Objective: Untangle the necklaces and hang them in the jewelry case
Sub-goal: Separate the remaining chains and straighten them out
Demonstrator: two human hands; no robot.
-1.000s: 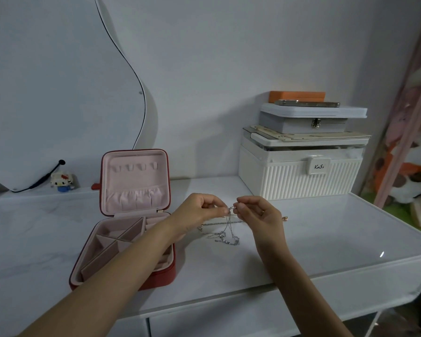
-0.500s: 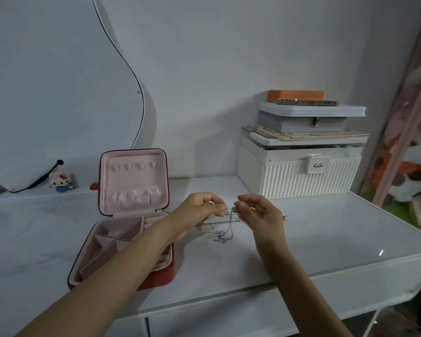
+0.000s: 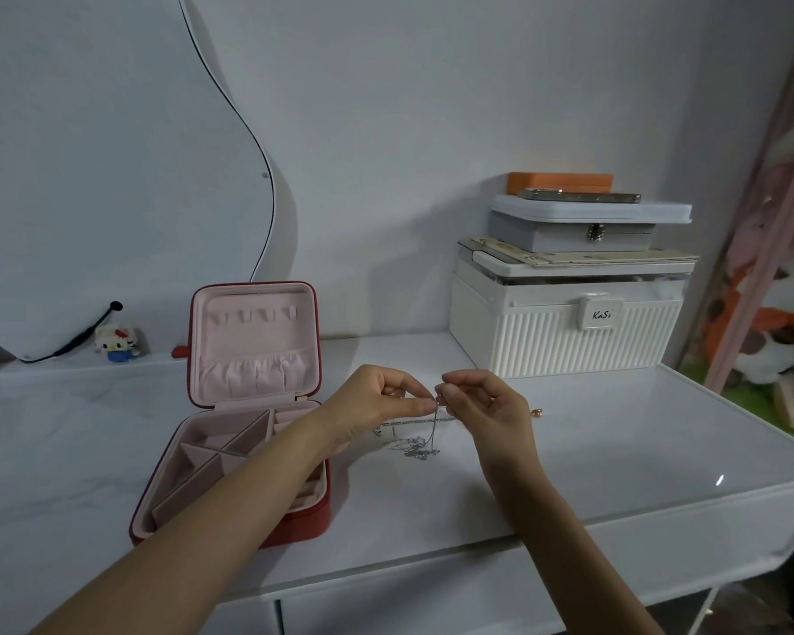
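Both forearms are reaching in over the white surface (image 3: pixel 615 451). Left hand (image 3: pixel 377 407) and right hand (image 3: pixel 487 405) are meeting fingertip to fingertip, each pinching a thin silver chain of the necklaces (image 3: pixel 416 444), whose tangled bunch is hanging down and lying on the surface just beneath and between the hands. Red jewelry case (image 3: pixel 230 451) is sitting open at left, pink lid upright, its hooks bare, left forearm crossing over its near corner. Farther back, a white ribbed box (image 3: pixel 564 336) is carrying stacked boxes; small toy figure (image 3: pixel 116 343) is standing far left.
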